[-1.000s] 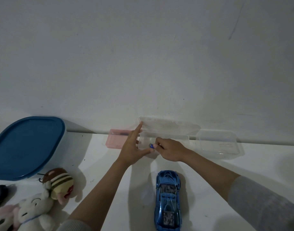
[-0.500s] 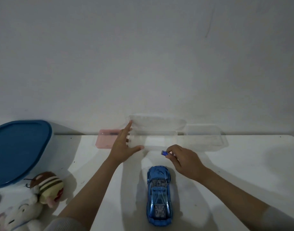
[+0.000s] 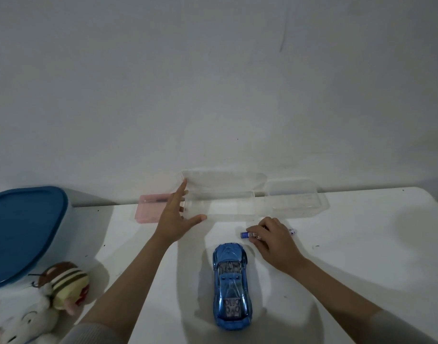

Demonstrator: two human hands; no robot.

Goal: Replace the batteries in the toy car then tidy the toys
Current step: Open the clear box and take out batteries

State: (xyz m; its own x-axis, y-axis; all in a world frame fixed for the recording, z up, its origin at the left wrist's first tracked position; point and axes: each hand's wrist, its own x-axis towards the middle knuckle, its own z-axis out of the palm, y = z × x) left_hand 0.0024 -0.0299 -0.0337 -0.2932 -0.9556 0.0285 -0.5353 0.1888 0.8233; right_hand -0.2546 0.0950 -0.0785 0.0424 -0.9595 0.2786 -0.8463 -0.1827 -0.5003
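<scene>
Since half a second ago, right hand (image 3: 275,242) has come down from above the table (image 3: 362,256) to its surface just beyond and right of the toy car (image 3: 230,286), fingers curled over batteries (image 3: 249,235) that now lie flat there; a second battery end (image 3: 292,231) shows past the knuckles. Whether the fingers pinch them or merely rest on them cannot be told.

Toy car: glossy translucent blue body, clear cabin showing pale inner parts, a patterned panel at its near end. It stands on its wheels at table centre, long axis running near to far, rounded nose pointing away toward the wall (image 3: 213,83).

Left of the car, near edge: plush toys (image 3: 39,301), one white, one with a striped brown and cream head. Beyond them, a large tub with a blue lid (image 3: 22,232), closed, contents hidden.

Beyond the car, left hand (image 3: 175,219) is spread open, thumb out, fingertips on the left wall of a clear plastic box (image 3: 228,204); it grips nothing. The box's lid stands raised against the wall and the interior appears bare. Just left of it, a small pink box (image 3: 148,209), contents unclear. Just right, a second clear box (image 3: 297,202), closed, contents unclear.
</scene>
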